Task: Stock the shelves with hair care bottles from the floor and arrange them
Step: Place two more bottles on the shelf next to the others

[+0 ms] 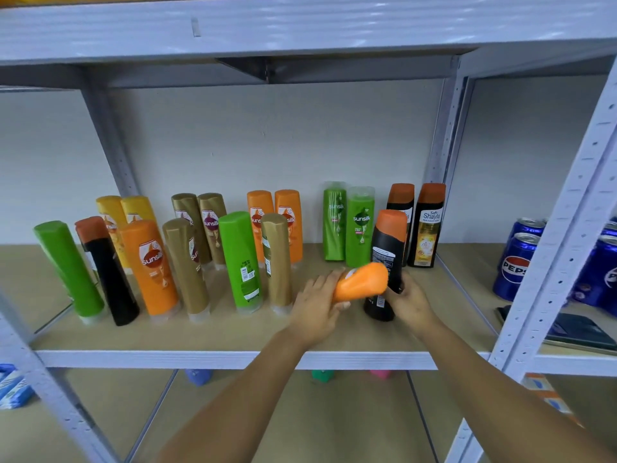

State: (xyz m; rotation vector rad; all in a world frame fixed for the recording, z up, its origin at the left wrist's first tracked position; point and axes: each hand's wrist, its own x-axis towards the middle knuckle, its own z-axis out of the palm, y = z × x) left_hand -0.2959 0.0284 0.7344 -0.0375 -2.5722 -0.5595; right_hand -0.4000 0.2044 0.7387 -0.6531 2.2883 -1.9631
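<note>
My left hand (315, 304) grips an orange bottle (362, 281), tilted with its top toward the right, just above the shelf board (233, 332). My right hand (409, 300) holds a black bottle with an orange cap (385, 259) low on its body as it stands on the shelf. To the left stand several bottles in a front row: green (68, 269), black (107, 272), orange (150, 267), gold (187, 269), green (240, 262), gold (277, 259). Behind them stand pairs of yellow, gold, orange, green and black bottles.
Blue Pepsi cans (516, 262) stand in the bay to the right, past the grey upright post (554, 248), with a dark flat object (574, 329) lying in front of them. Coloured caps show on the lower shelf (320, 375). A blue-white pack (13, 385) lies at lower left.
</note>
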